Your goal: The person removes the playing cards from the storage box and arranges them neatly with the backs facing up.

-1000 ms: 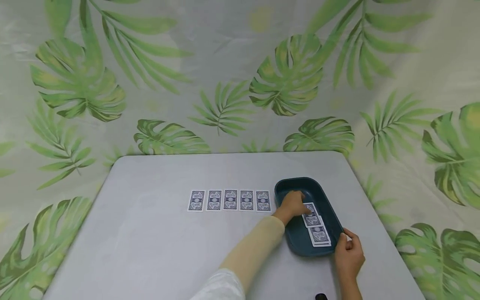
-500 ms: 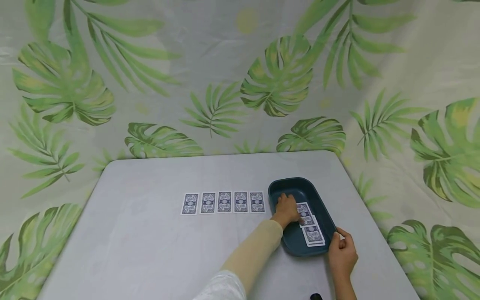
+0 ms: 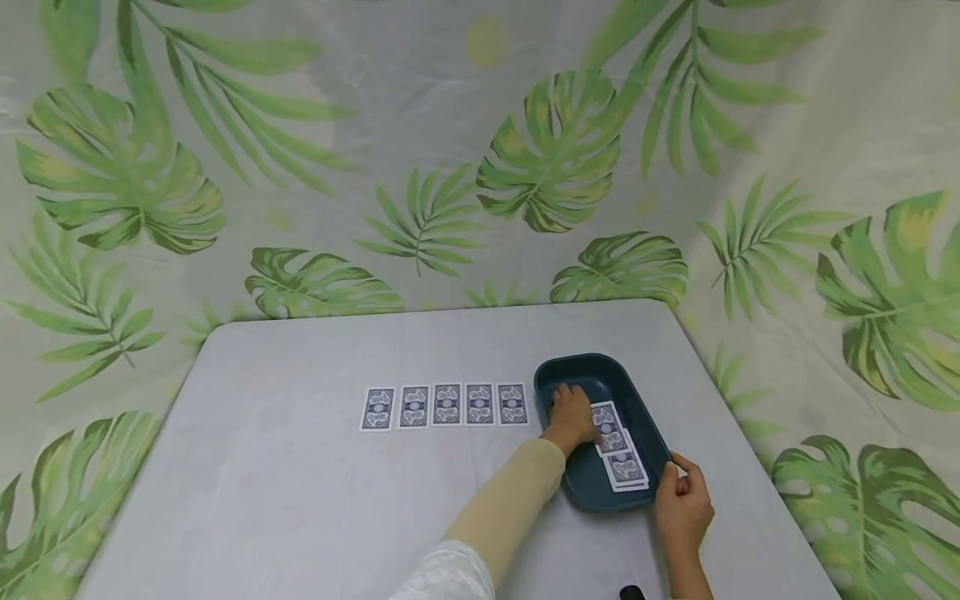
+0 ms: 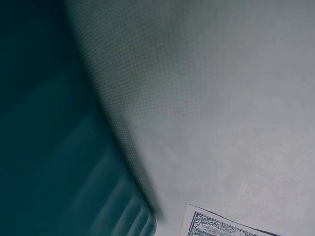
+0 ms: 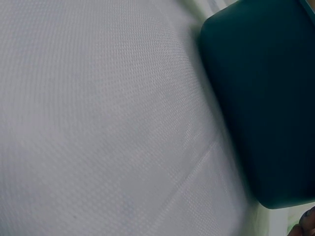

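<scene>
A dark teal tray [image 3: 647, 407] lies at the right of the table. Inside it my left hand [image 3: 572, 415] reaches in over the left rim, its fingers spread low toward the tray's left side. The thumb is right beside the upper of the overlapping face-down playing cards [image 3: 609, 427]; the fingertips are partly hidden. My right hand [image 3: 685, 504] pinches the tray's near right corner. In the left wrist view the tray wall [image 4: 64, 147] fills the left side, and a card corner [image 4: 211, 225] shows at the bottom. In the right wrist view, fingertips [image 5: 306, 225] appear below the tray [image 5: 261, 108].
Several face-down playing cards [image 3: 447, 405] form a row left of the tray on the white table [image 3: 300, 492]. A small black object [image 3: 632, 592] sits at the bottom edge of the head view. A leaf-patterned cloth [image 3: 420, 225] hangs behind the table.
My left hand has shifted left inside the tray, off the upper card, uncovering more of it. My right hand stays at the tray corner. The head view has turned slightly right.
</scene>
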A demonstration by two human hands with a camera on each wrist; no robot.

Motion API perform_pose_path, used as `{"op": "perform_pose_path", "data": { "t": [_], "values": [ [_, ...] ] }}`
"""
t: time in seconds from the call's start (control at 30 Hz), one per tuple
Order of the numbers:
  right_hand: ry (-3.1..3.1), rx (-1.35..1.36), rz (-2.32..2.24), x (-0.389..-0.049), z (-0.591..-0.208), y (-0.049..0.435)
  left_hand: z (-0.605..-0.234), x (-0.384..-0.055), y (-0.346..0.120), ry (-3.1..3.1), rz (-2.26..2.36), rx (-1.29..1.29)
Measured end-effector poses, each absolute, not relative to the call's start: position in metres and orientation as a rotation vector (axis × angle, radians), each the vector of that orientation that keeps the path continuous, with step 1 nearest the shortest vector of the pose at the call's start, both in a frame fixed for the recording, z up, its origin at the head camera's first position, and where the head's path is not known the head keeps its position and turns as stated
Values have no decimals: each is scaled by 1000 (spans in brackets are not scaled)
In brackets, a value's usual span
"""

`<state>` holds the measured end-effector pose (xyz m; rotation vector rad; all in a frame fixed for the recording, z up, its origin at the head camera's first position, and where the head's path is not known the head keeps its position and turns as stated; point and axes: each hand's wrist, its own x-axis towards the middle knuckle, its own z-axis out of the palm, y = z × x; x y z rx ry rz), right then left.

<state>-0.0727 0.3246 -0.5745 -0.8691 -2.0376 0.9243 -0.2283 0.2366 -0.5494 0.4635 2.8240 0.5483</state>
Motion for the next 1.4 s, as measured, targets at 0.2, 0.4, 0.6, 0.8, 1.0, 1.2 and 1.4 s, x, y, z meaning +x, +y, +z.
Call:
{"op": "perform_pose_path", "data": {
  "t": [0.2, 0.4, 0.6, 0.8, 1.0, 1.2, 1.4],
  "values": [
    [-2036, -863, 926, -73, -573, 323, -548, -234, 233, 2795, 762, 462],
    [-2024, -855, 933, -73, -574, 324, -546, -238, 230, 2719, 1066, 460],
    [-2016, -843, 939, -73, -574, 323, -536, -240, 221, 2609, 1373, 472],
    [-2040, -857, 919, -72, -575, 324, -519, -239, 211, 2476, 1581, 428],
    [-2041, -866, 936, -73, -576, 325, -510, -245, 193, 2318, 1759, 379],
    [-2048, -874, 946, -73, -576, 326, -502, -251, 165, 2182, 1870, 305],
    [-2035, -858, 951, -74, -577, 324, -502, -260, 127, 2078, 1985, 195]
  ]
}}
